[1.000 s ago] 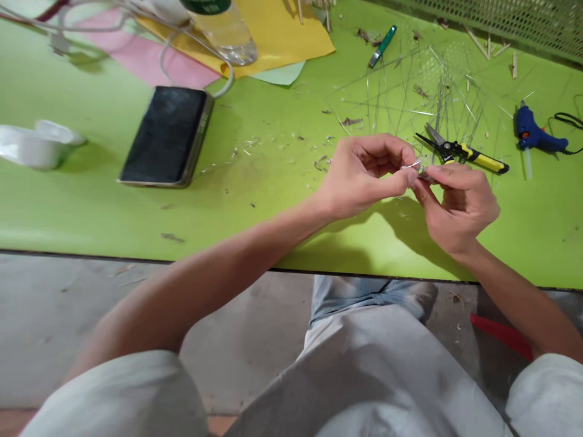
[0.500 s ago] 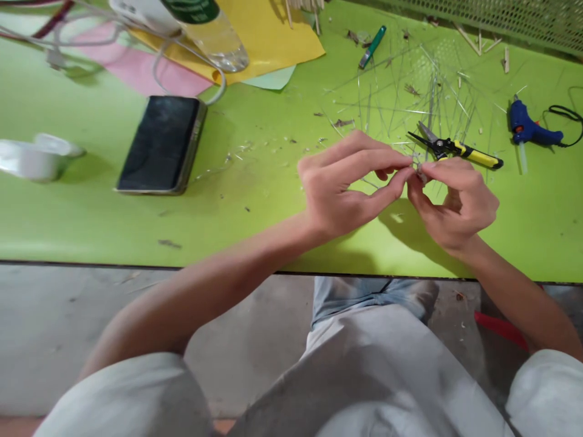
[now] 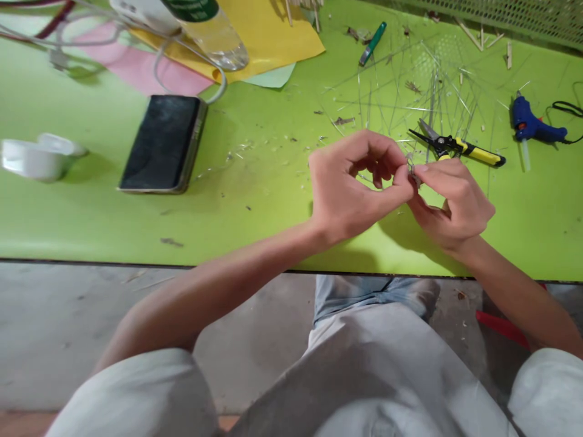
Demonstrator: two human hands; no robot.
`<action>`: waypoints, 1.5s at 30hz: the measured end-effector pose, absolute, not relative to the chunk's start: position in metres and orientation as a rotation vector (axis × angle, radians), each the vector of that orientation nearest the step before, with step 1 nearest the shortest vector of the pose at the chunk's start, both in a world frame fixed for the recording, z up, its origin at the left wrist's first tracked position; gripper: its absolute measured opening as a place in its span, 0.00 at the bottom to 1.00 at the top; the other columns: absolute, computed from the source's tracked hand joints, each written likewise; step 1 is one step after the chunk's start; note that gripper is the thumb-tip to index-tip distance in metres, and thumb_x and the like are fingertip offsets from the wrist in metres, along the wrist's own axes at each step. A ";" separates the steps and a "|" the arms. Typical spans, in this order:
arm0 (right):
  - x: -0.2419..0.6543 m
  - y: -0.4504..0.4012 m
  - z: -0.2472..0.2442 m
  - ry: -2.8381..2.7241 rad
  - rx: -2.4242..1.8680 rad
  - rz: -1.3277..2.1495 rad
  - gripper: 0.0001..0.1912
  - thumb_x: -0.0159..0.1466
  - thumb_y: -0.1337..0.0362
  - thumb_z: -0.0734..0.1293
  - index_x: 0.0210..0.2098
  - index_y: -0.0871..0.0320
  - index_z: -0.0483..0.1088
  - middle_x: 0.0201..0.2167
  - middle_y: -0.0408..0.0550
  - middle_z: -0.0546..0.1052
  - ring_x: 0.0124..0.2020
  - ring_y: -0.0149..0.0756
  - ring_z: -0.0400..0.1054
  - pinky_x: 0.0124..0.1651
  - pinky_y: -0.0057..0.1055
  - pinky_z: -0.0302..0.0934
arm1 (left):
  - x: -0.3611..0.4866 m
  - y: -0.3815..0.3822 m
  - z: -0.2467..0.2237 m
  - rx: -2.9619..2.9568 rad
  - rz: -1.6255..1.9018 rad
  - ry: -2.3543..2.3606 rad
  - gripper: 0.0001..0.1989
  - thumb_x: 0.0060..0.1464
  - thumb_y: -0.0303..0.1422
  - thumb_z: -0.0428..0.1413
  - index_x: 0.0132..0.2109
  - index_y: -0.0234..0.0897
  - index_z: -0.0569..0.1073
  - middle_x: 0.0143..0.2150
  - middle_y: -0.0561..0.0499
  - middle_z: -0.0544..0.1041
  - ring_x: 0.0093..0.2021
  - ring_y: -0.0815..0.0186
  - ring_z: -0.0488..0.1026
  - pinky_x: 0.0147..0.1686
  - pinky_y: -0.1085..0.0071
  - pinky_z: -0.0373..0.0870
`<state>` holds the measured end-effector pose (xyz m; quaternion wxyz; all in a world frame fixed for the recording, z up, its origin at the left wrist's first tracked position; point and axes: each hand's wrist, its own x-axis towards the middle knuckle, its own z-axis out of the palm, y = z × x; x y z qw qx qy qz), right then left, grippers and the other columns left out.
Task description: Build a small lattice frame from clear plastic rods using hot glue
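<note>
Pinching hard here, seen from the head camera, with both hands drawn together above the green tabletop [image 3: 255, 230]! The left hand [image 3: 350, 188] has curled its fingers in tighter over the last moment, and the right hand [image 3: 455, 203] closes in with its fingertips [image 3: 426, 171]. Between them, clenched firmly, sits a tiny silvery piece [image 3: 413, 175], too small to make out, held just above the table. Right beside it lie yellow-handled snips [image 3: 478, 156] among scattered thin clear rods [image 3: 432, 103], with a blue hot glue gun [image 3: 528, 126] further right. Over to the left, a black phone [image 3: 161, 144] and a white plastic cup [image 3: 39, 159]; at the far edge, a water bottle [image 3: 214, 36] on yellow paper [image 3: 268, 36]. Below, a concrete floor [image 3: 91, 309].
</note>
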<state>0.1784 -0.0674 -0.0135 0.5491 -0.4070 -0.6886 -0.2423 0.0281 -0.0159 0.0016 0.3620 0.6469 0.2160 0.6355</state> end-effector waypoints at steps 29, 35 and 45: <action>0.179 -0.060 -0.021 -1.544 -0.825 -0.429 0.21 0.72 0.70 0.77 0.60 0.43 0.82 0.37 0.39 0.87 0.34 0.38 0.84 0.36 0.37 0.80 | 0.015 -0.006 0.015 1.511 1.211 0.645 0.17 0.50 0.38 0.79 0.31 0.39 0.78 0.27 0.54 0.75 0.26 0.72 0.68 0.25 0.72 0.65; 0.182 -0.063 -0.021 -1.591 -0.901 -0.266 0.23 0.75 0.68 0.75 0.64 0.37 0.79 0.40 0.41 0.88 0.37 0.43 0.85 0.39 0.43 0.83 | 0.010 0.005 0.015 1.380 1.104 0.449 0.15 0.52 0.43 0.80 0.36 0.44 0.85 0.27 0.55 0.70 0.25 0.73 0.63 0.23 0.69 0.59; 0.190 -0.068 -0.036 -1.652 -1.078 -0.131 0.11 0.78 0.59 0.73 0.58 0.40 0.80 0.44 0.44 0.88 0.43 0.45 0.87 0.48 0.46 0.85 | 0.011 0.002 0.018 1.181 0.766 0.489 0.18 0.47 0.42 0.79 0.35 0.42 0.80 0.22 0.58 0.66 0.19 0.74 0.58 0.18 0.70 0.53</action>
